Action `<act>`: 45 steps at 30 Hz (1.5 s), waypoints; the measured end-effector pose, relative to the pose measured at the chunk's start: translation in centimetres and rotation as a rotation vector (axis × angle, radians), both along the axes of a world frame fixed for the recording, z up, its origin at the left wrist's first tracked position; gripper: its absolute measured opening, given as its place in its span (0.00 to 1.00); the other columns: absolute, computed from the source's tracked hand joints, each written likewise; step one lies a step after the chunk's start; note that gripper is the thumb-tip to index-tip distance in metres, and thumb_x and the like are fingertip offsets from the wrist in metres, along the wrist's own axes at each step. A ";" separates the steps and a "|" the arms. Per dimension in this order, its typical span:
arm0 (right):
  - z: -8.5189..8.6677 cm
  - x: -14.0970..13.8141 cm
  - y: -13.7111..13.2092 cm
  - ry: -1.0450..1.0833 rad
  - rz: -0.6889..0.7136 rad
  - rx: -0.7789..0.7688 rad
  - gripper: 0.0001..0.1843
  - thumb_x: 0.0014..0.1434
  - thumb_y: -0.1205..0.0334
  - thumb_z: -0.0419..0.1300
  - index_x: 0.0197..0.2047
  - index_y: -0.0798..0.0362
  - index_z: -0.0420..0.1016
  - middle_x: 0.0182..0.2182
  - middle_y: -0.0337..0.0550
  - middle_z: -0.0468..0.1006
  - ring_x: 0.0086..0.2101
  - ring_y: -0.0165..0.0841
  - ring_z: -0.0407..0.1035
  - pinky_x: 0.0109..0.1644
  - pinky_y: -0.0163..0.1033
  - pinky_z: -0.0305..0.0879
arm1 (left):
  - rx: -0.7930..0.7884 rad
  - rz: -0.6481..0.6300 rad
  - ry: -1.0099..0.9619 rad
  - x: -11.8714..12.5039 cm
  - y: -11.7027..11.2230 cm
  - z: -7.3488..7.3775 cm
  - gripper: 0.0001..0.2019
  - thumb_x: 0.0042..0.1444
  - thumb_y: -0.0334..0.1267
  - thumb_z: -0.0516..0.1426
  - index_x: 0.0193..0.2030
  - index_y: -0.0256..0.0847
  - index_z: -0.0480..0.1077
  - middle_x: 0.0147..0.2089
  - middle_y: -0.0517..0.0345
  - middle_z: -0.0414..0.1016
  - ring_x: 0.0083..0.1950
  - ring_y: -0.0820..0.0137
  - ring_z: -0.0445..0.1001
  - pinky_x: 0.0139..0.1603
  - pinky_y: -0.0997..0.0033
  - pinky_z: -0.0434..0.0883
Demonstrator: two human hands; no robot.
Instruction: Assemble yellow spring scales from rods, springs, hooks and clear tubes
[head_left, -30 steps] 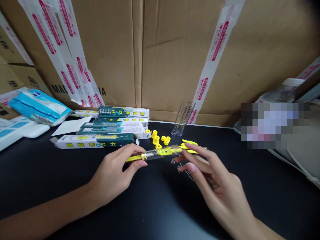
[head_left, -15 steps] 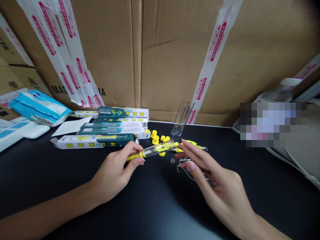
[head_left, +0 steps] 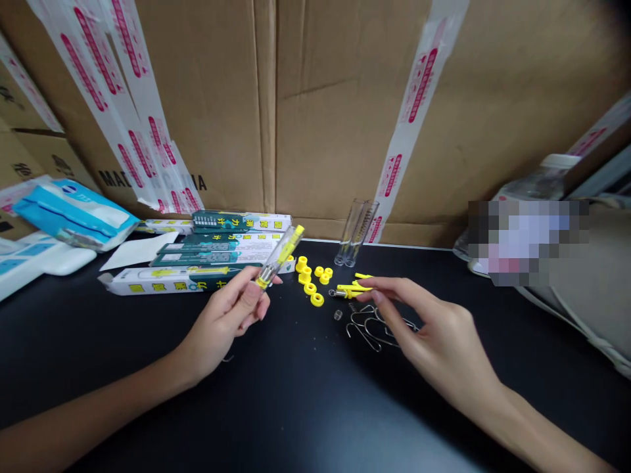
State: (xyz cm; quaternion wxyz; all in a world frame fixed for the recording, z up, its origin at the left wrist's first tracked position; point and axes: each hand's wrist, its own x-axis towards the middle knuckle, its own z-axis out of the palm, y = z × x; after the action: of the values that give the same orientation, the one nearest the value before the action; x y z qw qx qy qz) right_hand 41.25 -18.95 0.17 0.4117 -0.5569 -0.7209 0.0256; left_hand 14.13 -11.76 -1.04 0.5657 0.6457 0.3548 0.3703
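My left hand (head_left: 231,315) is closed around the lower end of a clear-tubed spring scale (head_left: 279,256). The tube tilts up to the right, and a yellow plastic end sticks out of its top. My right hand (head_left: 409,322) has its fingertips pinched at a yellow plastic core piece (head_left: 350,289) on the table; a small metal spring shows at that piece's left end. Under the right hand lie several bent metal hooks (head_left: 367,328), partly covered by it. Yellow caps (head_left: 310,288) are scattered between the two hands.
Clear tubes (head_left: 352,236) stand upright at the back. Printed cartons (head_left: 177,279) lie behind the left hand, with a blue packet (head_left: 73,210) farther left. A large cardboard box (head_left: 320,131) walls off the back. A plastic bottle (head_left: 547,180) is at the right.
My left hand has swung the spring scale from nearly level to steeply tilted, away from the right hand. My right hand has left the tube's end and moved down onto the yellow pieces.
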 end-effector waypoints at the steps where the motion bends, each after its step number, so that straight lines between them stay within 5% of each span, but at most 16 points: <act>1: -0.1 0.0 0.1 0.000 -0.001 -0.014 0.11 0.68 0.67 0.56 0.50 0.48 0.76 0.38 0.39 0.85 0.36 0.34 0.80 0.43 0.39 0.77 | -0.033 -0.021 -0.071 0.1 0.0 0.0 0.19 0.67 0.57 0.52 0.51 0.42 0.65 0.30 0.64 0.63 0.24 0.77 0.52 0.21 0.77 0.49; 6: -0.8 -0.2 0.4 -0.004 0.031 -0.037 0.09 0.69 0.66 0.56 0.49 0.50 0.75 0.41 0.43 0.84 0.40 0.36 0.79 0.44 0.42 0.76 | -0.126 -0.062 -0.294 0.3 0.2 -0.1 0.17 0.65 0.54 0.58 0.47 0.42 0.66 0.30 0.61 0.66 0.29 0.74 0.60 0.27 0.76 0.61; 16: -2.2 -2.8 0.5 -0.188 0.109 0.047 0.10 0.66 0.65 0.63 0.51 0.55 0.75 0.42 0.47 0.81 0.44 0.43 0.71 0.51 0.50 0.68 | -0.111 -0.114 -0.283 0.4 0.2 -0.2 0.17 0.65 0.52 0.59 0.49 0.41 0.70 0.34 0.59 0.66 0.30 0.75 0.61 0.26 0.77 0.59; 25: -0.5 -4.4 6.5 -0.202 -0.067 -0.061 0.14 0.58 0.54 0.71 0.42 0.55 0.82 0.35 0.48 0.84 0.40 0.50 0.71 0.44 0.54 0.63 | -0.091 -0.133 -0.238 0.5 0.2 -0.1 0.17 0.65 0.53 0.59 0.49 0.40 0.72 0.32 0.59 0.65 0.29 0.74 0.60 0.25 0.78 0.56; 31: -0.7 -5.3 7.8 -0.118 -0.048 -0.089 0.05 0.57 0.62 0.70 0.32 0.53 0.80 0.33 0.49 0.84 0.42 0.53 0.73 0.46 0.57 0.64 | -0.063 -0.127 -0.178 0.5 0.2 0.0 0.19 0.65 0.54 0.57 0.48 0.39 0.71 0.32 0.59 0.64 0.30 0.73 0.59 0.24 0.77 0.55; 37: 1.7 -3.2 5.6 0.156 0.099 -0.052 0.08 0.68 0.56 0.57 0.40 0.50 0.65 0.43 0.49 0.83 0.39 0.36 0.79 0.42 0.43 0.76 | 0.323 0.067 0.139 -0.1 -0.4 0.5 0.16 0.71 0.48 0.50 0.47 0.40 0.73 0.31 0.60 0.65 0.30 0.71 0.61 0.30 0.73 0.59; 40: 2.2 -1.7 3.8 0.378 0.218 -0.118 0.12 0.67 0.51 0.60 0.41 0.49 0.63 0.43 0.48 0.81 0.38 0.37 0.79 0.40 0.41 0.78 | 0.547 0.110 0.264 -0.1 -0.9 0.6 0.12 0.70 0.42 0.51 0.46 0.41 0.74 0.32 0.59 0.70 0.32 0.68 0.67 0.36 0.70 0.65; 45: 1.5 -0.2 1.4 0.204 0.124 -0.115 0.09 0.71 0.54 0.56 0.49 0.48 0.69 0.39 0.42 0.76 0.35 0.34 0.76 0.37 0.38 0.72 | 0.683 0.157 0.415 0.0 -1.1 0.2 0.12 0.69 0.38 0.52 0.53 0.40 0.74 0.36 0.55 0.76 0.35 0.66 0.74 0.42 0.68 0.70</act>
State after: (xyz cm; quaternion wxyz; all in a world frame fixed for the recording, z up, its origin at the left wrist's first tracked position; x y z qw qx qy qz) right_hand 41.06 -17.53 1.63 0.4477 -0.5286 -0.7057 0.1485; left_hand 14.17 -12.83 -0.81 0.2052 0.8286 0.3661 0.3706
